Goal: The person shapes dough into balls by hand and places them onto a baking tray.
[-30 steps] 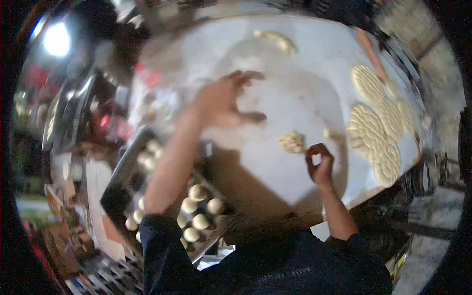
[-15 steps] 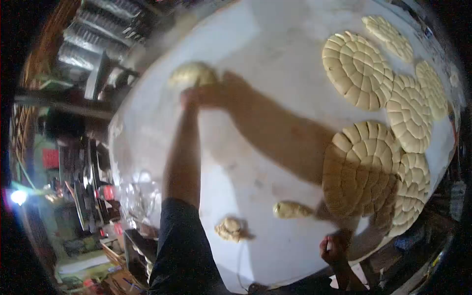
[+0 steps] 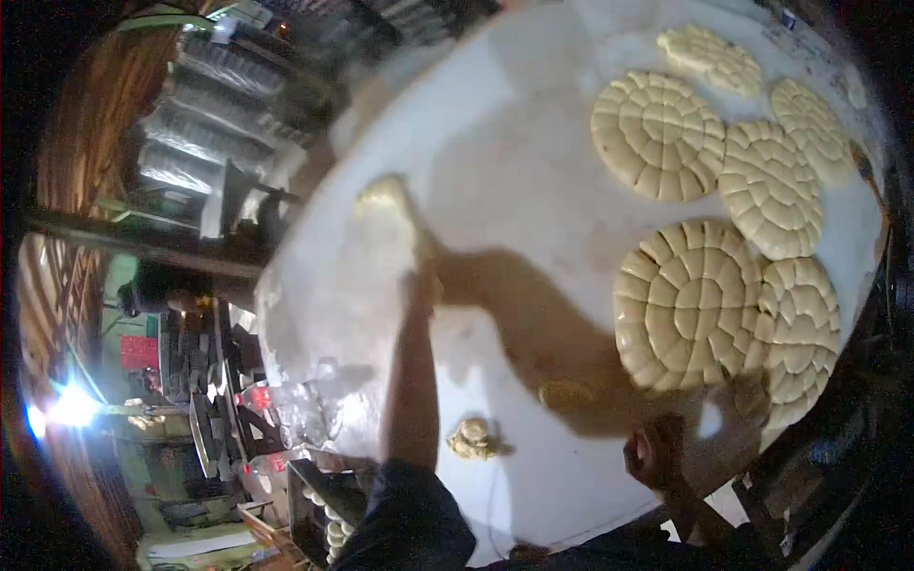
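My left hand (image 3: pixel 425 278) reaches far over the table, blurred by motion. It is closed on the near end of a pale strip of dough (image 3: pixel 388 195), which stretches away from it and bends to the left at its far end. Its fingers are hard to make out. My right hand (image 3: pixel 655 453) is curled at the near edge, in shadow; what it holds, if anything, is hidden. Close to it lies a large round of dough cut into segments (image 3: pixel 690 300). A small crumpled dough lump (image 3: pixel 471 440) and a shaded oblong dough piece (image 3: pixel 566 395) rest between my arms.
More segmented dough rounds (image 3: pixel 657 133) lie at the right, some touching. Clear plastic bottles (image 3: pixel 305 409) with red caps stand at the table's left edge. Ridged metallic pieces (image 3: pixel 224 114) are stacked beyond it. A bright lamp (image 3: pixel 71 407) shines at far left.
My left hand has come nearer to me, and the dough has gone from a compact, rounded shape to a long strip. My right hand stays near the same edge. The view has shifted.
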Demonstrator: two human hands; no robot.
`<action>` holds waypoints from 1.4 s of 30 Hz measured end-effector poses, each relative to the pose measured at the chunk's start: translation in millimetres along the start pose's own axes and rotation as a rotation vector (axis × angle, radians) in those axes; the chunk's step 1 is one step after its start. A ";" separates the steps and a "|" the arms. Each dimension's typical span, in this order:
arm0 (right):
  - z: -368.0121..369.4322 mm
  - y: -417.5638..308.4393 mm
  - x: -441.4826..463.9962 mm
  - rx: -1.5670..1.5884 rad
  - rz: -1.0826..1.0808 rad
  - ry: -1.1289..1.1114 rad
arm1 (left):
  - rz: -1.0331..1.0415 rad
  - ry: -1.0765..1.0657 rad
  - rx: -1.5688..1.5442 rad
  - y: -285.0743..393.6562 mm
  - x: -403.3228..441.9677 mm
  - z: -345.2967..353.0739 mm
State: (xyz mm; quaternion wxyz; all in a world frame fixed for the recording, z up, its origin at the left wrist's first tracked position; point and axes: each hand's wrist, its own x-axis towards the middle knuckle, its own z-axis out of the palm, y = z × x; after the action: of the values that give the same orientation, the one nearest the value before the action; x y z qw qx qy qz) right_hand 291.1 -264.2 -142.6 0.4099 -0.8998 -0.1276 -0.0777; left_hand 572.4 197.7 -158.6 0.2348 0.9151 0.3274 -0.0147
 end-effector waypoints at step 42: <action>122.8 -325.4 43.5 1.184 0.224 -0.383 | -0.003 -0.222 -0.836 -258.5 -712.3 -257.8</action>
State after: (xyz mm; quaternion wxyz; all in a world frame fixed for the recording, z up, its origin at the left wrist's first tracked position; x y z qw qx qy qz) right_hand 241.4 41.6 21.5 0.8138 -0.5263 -0.1253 0.2120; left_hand -176.2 63.6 90.7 0.6189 0.7339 0.2792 0.0207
